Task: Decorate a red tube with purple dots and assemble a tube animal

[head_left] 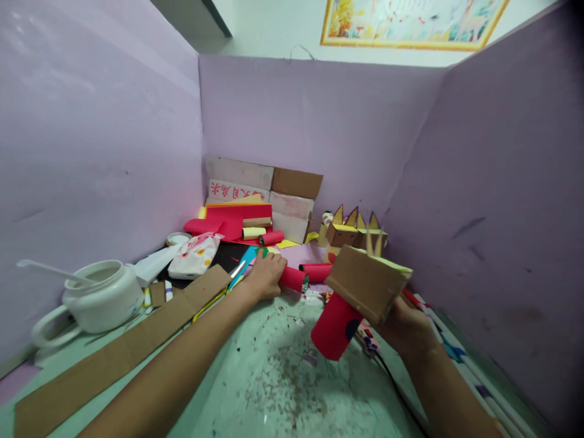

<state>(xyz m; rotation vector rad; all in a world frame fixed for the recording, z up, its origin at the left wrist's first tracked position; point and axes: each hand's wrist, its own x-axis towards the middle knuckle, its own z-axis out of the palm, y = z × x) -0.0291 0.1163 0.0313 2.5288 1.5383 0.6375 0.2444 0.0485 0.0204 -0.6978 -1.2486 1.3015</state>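
Observation:
My right hand (408, 328) holds up a tilted cardboard figure. It has a brown box head (367, 283) with pointed yellow ears, and a red tube body (335, 328) with a dark round spot. The right fingers are partly hidden behind the head. Farther in, my left hand (267, 274) is closed around the left end of a red paper tube (294, 278), whose open end points right. A second red tube (317, 272) lies just beyond. Beside my left hand are a blue-and-green item (250, 257) and scissors-like blades (238, 269).
A white pot (103, 295) with a spoon and a long cardboard strip (123, 340) lie left. Red paper (228, 222) and a folded carton (292, 207) are at the back. Similar eared figures (349, 228) stand back right. A black cable (396, 389) crosses the scrap-strewn table. Lilac walls enclose three sides.

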